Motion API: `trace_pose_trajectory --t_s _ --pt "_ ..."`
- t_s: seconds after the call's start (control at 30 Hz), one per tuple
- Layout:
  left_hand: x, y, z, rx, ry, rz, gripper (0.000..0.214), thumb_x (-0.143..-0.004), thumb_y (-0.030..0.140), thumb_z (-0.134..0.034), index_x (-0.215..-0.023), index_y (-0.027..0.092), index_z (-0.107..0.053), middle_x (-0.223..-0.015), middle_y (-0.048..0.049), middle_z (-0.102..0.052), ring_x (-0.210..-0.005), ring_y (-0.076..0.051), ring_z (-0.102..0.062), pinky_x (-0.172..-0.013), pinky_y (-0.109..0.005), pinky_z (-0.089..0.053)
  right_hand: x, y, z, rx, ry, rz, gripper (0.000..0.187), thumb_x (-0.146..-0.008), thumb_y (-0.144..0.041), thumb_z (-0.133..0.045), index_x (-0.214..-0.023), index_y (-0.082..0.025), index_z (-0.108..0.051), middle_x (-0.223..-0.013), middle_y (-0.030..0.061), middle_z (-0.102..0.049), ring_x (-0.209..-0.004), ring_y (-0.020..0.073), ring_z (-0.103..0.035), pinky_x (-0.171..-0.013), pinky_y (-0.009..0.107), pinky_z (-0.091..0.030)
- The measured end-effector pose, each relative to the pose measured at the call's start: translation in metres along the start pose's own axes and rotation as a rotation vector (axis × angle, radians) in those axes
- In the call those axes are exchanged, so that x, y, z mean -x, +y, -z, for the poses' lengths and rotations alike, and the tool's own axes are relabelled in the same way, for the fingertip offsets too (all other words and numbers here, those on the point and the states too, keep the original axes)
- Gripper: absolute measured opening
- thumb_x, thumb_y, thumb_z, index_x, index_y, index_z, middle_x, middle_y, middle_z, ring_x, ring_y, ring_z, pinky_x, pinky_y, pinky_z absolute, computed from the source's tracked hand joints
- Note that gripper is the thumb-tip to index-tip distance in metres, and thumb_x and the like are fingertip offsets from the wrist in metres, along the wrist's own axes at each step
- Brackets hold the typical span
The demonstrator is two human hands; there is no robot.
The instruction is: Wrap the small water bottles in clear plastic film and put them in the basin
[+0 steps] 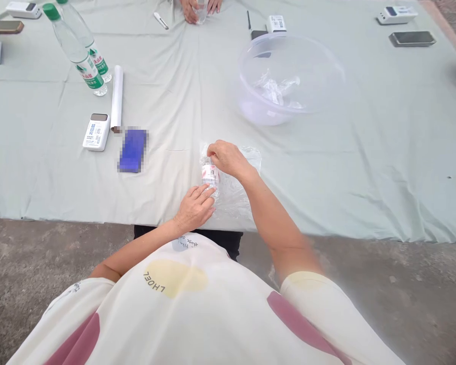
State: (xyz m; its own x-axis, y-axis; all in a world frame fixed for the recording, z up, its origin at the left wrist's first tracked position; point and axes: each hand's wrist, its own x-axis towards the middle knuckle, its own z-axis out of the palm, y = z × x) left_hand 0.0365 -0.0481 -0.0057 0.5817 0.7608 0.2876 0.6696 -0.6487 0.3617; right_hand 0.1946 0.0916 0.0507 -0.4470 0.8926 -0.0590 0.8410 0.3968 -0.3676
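Note:
A small clear plastic bottle (210,175) with a pink and white label lies on a crumpled sheet of clear plastic wrap (241,190) near the table's front edge. My left hand (197,205) holds the bottle's near end, its fingers laid over it. At the far end, my right hand (228,157) is closed in a pinch, seemingly on the film; its fingertips are partly hidden. Part of the wrap spreads out to the right, beneath my right wrist.
A clear basin (247,109) with crumpled film stands beyond my right hand. To the left are a blue pixelated item (134,150), a white power bank (96,132), a film roll (117,96) and two water bottles (89,73). Another person's hands (191,11) hold a clear object opposite.

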Motion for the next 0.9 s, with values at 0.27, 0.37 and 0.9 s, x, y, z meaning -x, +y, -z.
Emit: trace_pose_trajectory --t_s 0.27,0.37,0.9 --pt "-0.024 0.024 -0.014 -0.034 -0.155 -0.103 0.023 -0.092 0.031 -0.059 -0.111 0.019 -0.064 -0.14 -0.0171 -0.058 -0.142 -0.033 -0.042 -0.111 -0.057 -0.032 0.048 0.062 0.007 -0.062 0.025 -0.332 0.035 -0.082 -0.008 -0.043 -0.098 -0.016 -0.073 -0.109 0.0124 -0.069 -0.092 0.0266 -0.062 -0.081 0.038 -0.045" --pt "-0.033 0.032 -0.019 -0.06 -0.203 -0.134 0.024 -0.09 0.033 -0.062 -0.108 0.017 -0.065 -0.14 -0.0198 -0.057 -0.142 -0.034 -0.042 -0.111 -0.058 -0.031 0.063 0.052 0.008 -0.161 0.188 -0.361 0.033 -0.088 -0.014 -0.043 -0.105 -0.017 -0.071 -0.11 0.0112 -0.068 -0.092 0.0248 -0.062 -0.084 0.038 -0.046" --pt "-0.052 0.048 -0.006 0.419 -0.277 -0.335 0.024 -0.094 0.031 -0.054 -0.112 0.024 -0.068 -0.127 -0.0101 -0.068 -0.129 -0.024 -0.057 -0.121 -0.052 -0.027 0.084 0.045 -0.029 -0.637 0.18 -0.564 0.059 -0.089 -0.049 -0.051 -0.14 -0.019 -0.049 -0.124 0.0135 -0.061 -0.101 0.0255 -0.062 -0.094 0.042 -0.049"
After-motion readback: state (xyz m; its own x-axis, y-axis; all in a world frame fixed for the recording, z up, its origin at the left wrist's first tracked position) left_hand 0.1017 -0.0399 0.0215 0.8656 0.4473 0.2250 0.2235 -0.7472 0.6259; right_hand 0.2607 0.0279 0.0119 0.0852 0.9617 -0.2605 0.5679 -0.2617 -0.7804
